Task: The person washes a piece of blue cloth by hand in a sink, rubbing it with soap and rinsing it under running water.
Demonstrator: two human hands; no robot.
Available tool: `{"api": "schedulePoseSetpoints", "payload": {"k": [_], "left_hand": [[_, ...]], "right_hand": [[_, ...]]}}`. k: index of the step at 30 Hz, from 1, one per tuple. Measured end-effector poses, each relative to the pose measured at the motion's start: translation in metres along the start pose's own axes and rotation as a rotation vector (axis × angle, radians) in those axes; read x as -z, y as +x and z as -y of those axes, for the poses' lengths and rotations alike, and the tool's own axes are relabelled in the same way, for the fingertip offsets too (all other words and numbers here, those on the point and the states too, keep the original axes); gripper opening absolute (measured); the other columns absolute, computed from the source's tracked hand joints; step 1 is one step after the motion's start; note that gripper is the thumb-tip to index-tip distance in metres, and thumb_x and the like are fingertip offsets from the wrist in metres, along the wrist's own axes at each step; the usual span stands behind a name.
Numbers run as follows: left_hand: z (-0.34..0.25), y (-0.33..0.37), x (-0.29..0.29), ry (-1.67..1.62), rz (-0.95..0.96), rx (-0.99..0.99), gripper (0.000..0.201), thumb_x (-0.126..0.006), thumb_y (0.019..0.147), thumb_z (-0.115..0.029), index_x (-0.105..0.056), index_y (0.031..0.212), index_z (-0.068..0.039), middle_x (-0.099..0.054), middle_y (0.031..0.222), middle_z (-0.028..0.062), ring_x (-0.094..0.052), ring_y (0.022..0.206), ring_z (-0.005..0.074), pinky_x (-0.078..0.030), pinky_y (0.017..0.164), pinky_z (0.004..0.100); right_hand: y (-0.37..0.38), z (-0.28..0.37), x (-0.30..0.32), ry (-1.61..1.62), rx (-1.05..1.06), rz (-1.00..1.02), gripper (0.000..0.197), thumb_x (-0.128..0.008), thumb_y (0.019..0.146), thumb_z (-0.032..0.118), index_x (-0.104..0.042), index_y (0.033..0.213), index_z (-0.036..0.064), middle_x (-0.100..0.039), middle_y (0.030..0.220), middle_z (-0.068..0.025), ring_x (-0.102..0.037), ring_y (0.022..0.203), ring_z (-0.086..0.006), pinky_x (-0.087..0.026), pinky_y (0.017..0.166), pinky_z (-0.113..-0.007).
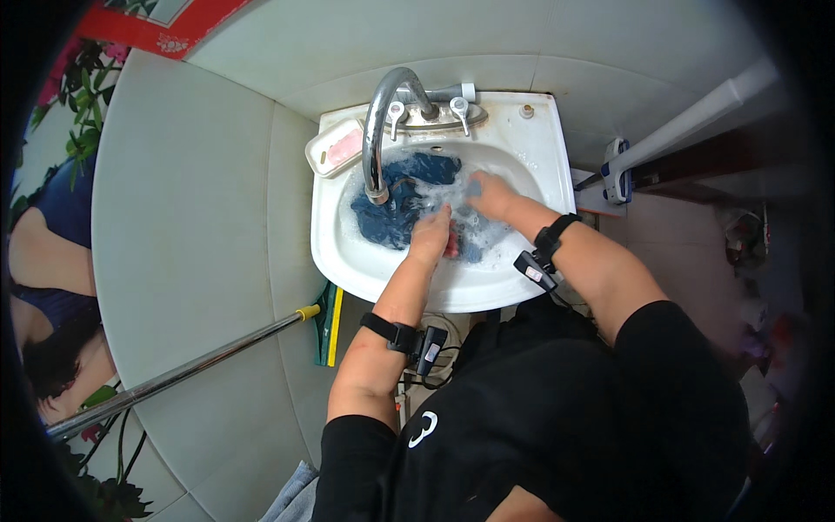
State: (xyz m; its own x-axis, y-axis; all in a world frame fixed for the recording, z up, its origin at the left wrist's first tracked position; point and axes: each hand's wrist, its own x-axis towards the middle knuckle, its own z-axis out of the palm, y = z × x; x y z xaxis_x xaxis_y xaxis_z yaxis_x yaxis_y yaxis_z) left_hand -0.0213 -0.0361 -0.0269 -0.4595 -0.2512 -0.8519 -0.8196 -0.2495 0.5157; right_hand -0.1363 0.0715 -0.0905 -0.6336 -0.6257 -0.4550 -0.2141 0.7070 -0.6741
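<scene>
Pale wall panels (191,217) flank one white sink (329,265): one faucet (372,139) and two handles (459,106) at its back edge, one soap dish (325,171) at its back-left corner. One blue cloth (383,215) soaks in suds (489,228) toward the left edge. One left hand (430,233) and one right hand (492,196) dip in; I cannot tell whether spread or pinching.

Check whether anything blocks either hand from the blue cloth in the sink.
No solid obstacle shows. Suds around the left hand and right hand partly hide their contact with the blue cloth. The curved faucet spout overhangs the cloth left of both hands, not between.
</scene>
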Motion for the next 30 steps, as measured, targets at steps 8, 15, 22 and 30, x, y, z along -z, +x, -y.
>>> {"api": "schedulePoseSetpoints", "payload": {"k": [8,15,22,30], "left_hand": [[0.016,-0.028,-0.005,-1.106,0.604,-0.086,0.061,-0.032,0.082,-0.051,-0.034,0.118,-0.003,-0.042,0.116,0.0191,-0.046,0.102,0.0326,-0.040,0.084,0.0451],[0.028,-0.036,-0.020,-0.879,0.267,-0.687,0.040,-0.033,0.085,-0.036,-0.044,0.109,-0.006,-0.048,0.108,0.0121,-0.048,0.096,0.0236,-0.041,0.081,0.0364],[0.010,-0.041,-0.037,-1.032,0.130,-0.227,0.026,-0.041,0.083,-0.026,-0.050,0.101,-0.008,-0.054,0.100,0.0102,-0.053,0.090,0.0238,-0.044,0.078,0.0376],[0.036,-0.010,-0.006,-0.965,0.256,-0.462,0.027,-0.038,0.082,-0.023,-0.048,0.098,-0.004,-0.050,0.098,0.0112,-0.049,0.090,0.0219,-0.043,0.075,0.0352]], "right_hand": [[-0.094,0.089,0.012,0.227,0.678,-0.079,0.030,-0.058,0.071,0.030,-0.051,0.093,0.0119,-0.048,0.094,-0.0172,-0.050,0.088,-0.0333,-0.040,0.078,-0.037],[-0.116,0.093,0.011,-0.018,0.803,-0.095,0.026,-0.059,0.070,0.024,-0.050,0.090,0.0104,-0.047,0.085,-0.0104,-0.051,0.078,-0.0271,-0.045,0.061,-0.036],[-0.061,0.062,0.010,0.214,0.430,-0.248,0.025,-0.048,0.077,0.029,-0.048,0.088,0.0064,-0.052,0.084,-0.0210,-0.051,0.076,-0.0378,-0.042,0.071,-0.041],[-0.111,0.091,0.013,0.177,0.542,-0.107,0.019,-0.049,0.077,0.021,-0.047,0.087,0.0051,-0.051,0.085,-0.0187,-0.050,0.078,-0.0359,-0.041,0.069,-0.040]]}}
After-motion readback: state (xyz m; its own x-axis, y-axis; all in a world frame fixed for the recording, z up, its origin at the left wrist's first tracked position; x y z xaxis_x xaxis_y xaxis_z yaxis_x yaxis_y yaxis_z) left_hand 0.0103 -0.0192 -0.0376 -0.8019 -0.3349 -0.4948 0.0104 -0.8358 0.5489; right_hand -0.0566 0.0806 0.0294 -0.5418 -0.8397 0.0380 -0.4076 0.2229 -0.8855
